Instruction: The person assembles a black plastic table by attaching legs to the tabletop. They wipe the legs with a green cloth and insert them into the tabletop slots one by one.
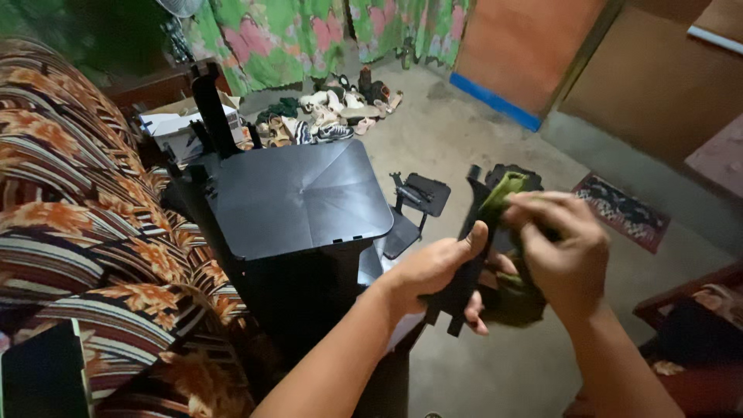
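The black plastic strip (463, 267) is held upright in mid-air, over the floor (464, 147) just right of the black stand (298, 197). The left hand (433, 271) grips it, fingers wrapped around it and thumb pressed along its edge. The right hand (561, 251) is closed on a green cloth (503, 190) against the strip's top. Wiping goes best with the strip held steady and firm strokes run lengthwise.

A narrow black plastic bracket (464, 271) stands nearly upright, a crumpled green cloth (503, 190) pressed against its upper end.
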